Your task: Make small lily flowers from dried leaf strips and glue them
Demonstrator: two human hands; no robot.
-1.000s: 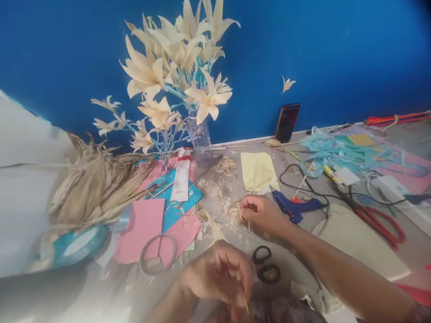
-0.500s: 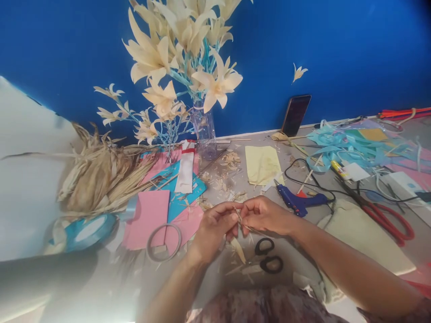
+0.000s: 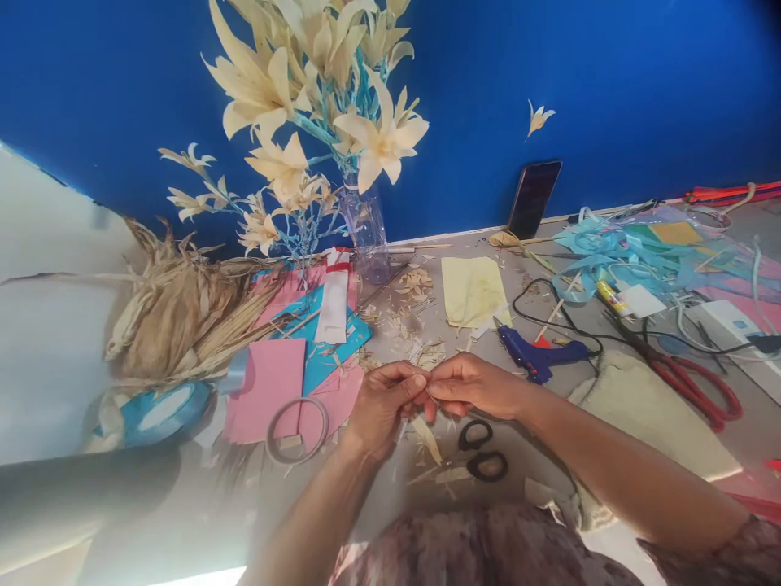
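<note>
While the cream flowers and the dry, fibrous bundle stayed where they stood, at the back and at the left of the table, the change was in the hands. One second earlier they were apart: the right hand was at the pale scraps, and the left hand was lower, near the body. Now they had met, just beyond the black finger loops, and the blue glue gun lay untouched beside the right wrist. On each hand, the thumb and forefinger were pressed together, pinching a thin pale piece between the two hands; most of it was hidden by the fingertips. I judged from this that reaching had given way to fine work, with both hands sharing one small piece.

About writing, I could read none. The blue ribbon roll showed no clear letters on its white centre, the white box at the far right carried only a bluish patch, the phone had a dark screen, and the yellow tube seemed printed, but too small to tell.
</note>
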